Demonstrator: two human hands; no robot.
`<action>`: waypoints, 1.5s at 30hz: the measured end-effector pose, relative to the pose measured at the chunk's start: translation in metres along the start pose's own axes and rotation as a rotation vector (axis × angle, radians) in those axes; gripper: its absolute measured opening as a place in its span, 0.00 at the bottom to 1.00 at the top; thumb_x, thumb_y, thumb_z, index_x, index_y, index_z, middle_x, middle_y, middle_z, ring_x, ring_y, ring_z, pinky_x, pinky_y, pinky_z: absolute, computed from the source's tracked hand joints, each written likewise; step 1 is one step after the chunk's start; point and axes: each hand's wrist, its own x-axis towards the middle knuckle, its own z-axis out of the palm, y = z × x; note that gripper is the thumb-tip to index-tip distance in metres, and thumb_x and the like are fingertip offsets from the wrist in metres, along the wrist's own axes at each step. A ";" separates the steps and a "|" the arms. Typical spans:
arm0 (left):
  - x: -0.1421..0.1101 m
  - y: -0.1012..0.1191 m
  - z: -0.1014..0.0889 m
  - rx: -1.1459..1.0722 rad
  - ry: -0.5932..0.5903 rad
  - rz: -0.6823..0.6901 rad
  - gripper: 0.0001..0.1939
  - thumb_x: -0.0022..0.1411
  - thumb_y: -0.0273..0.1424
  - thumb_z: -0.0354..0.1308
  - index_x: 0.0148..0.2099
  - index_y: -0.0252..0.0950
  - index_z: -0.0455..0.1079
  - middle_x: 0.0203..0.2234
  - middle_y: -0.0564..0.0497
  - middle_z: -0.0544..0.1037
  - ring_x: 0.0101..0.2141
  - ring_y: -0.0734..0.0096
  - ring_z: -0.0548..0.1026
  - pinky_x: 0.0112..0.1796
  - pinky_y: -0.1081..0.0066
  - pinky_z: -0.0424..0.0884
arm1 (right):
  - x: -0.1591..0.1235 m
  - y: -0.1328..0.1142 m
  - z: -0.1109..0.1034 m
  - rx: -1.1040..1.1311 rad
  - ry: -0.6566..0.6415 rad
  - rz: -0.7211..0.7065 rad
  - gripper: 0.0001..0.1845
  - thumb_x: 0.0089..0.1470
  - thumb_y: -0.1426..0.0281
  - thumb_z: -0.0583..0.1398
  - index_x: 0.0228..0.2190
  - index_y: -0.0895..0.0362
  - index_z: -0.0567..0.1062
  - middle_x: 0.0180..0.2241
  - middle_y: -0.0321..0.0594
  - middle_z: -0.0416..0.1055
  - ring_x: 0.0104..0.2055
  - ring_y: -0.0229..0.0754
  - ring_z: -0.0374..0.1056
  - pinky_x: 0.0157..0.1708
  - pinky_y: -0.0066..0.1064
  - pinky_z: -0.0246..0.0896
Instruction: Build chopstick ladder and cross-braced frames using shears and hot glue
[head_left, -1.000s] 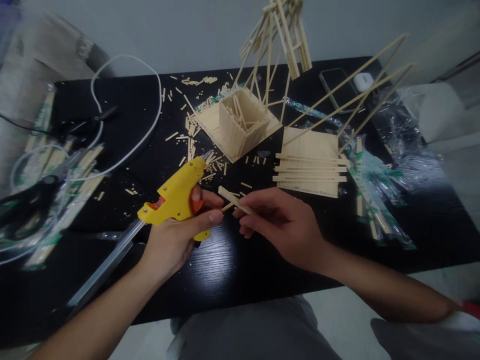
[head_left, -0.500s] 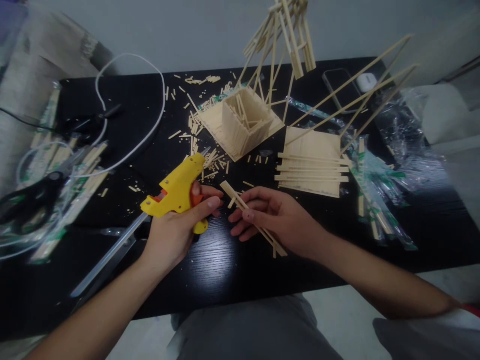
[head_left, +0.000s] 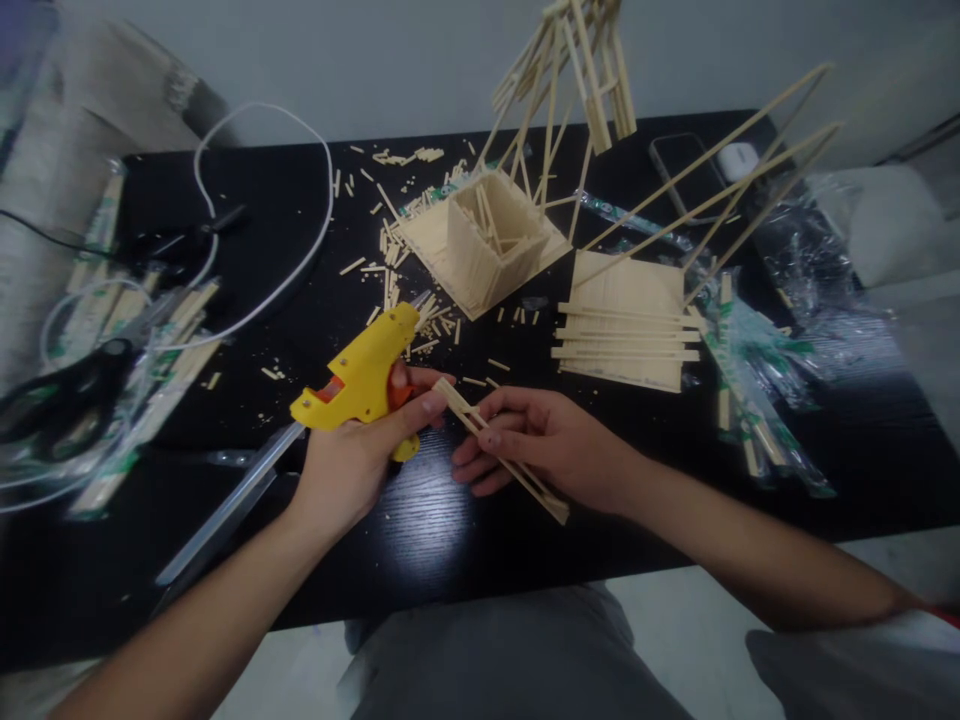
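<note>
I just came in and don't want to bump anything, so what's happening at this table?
A person holds a yellow glue gun in the left hand and a few joined wooden sticks in the right hand. Beyond the hands stand a square stick-walled box and a flat wooden panel with sticks laid across it.

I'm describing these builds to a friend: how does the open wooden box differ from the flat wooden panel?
The box has upright walls; the panel lies flat. The box holds inner sticks, while the panel has crosswise sticks over its near part. The box sits corner-on to the view; the panel sits nearly square-on. Both are pale wood.
</note>
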 end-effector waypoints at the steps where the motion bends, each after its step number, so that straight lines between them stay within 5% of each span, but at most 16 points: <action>1: 0.000 0.000 0.000 -0.009 -0.002 -0.010 0.14 0.58 0.31 0.77 0.38 0.40 0.73 0.39 0.56 0.85 0.32 0.77 0.79 0.37 0.77 0.77 | 0.000 0.000 0.000 0.004 -0.007 0.011 0.15 0.57 0.66 0.76 0.38 0.59 0.78 0.35 0.41 0.87 0.38 0.42 0.86 0.40 0.31 0.82; 27: 0.003 0.008 0.005 -0.265 -0.062 -0.183 0.21 0.49 0.27 0.82 0.35 0.37 0.71 0.32 0.55 0.84 0.27 0.78 0.79 0.32 0.80 0.78 | -0.005 -0.003 0.000 -0.044 -0.098 0.075 0.12 0.62 0.66 0.74 0.39 0.60 0.80 0.37 0.43 0.87 0.36 0.42 0.86 0.35 0.29 0.81; 37: -0.001 0.008 0.002 -0.237 -0.086 -0.177 0.23 0.48 0.28 0.82 0.36 0.39 0.69 0.31 0.55 0.82 0.30 0.68 0.82 0.33 0.71 0.82 | -0.005 -0.002 0.001 -0.052 -0.093 0.101 0.18 0.56 0.63 0.77 0.38 0.60 0.79 0.37 0.43 0.86 0.36 0.42 0.85 0.37 0.34 0.82; 45: 0.002 0.012 0.003 -0.284 -0.080 -0.181 0.24 0.46 0.28 0.82 0.34 0.38 0.68 0.29 0.55 0.80 0.32 0.74 0.82 0.35 0.79 0.81 | -0.003 -0.004 -0.001 -0.213 0.019 -0.086 0.21 0.60 0.53 0.73 0.35 0.59 0.82 0.33 0.40 0.84 0.34 0.39 0.82 0.38 0.30 0.80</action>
